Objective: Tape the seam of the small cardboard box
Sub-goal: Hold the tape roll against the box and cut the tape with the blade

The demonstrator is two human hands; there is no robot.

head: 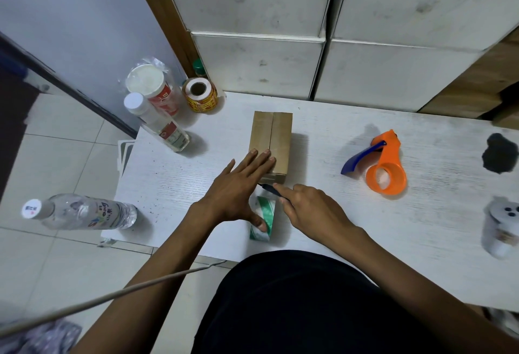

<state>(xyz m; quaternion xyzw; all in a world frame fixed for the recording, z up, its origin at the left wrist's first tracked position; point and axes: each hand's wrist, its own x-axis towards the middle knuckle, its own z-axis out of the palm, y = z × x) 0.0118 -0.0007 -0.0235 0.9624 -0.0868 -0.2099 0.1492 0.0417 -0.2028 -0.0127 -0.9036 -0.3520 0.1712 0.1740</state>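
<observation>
Makeshift packing corner, white worktable (323,140), orange tape dispenser (383,165), label roll (200,95), stacked white crates (258,64)

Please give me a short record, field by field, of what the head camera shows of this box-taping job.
box: small cardboard box lies on the white table, its centre seam facing up
left hand: left hand lies flat, its fingers on the near end of the box, its thumb on the green-and-white tape roll
right hand: right hand holds a small dark cutter at the near edge of the box
dispenser: orange tape dispenser sits unused, right of the box
left side: bottles and a label roll
</observation>
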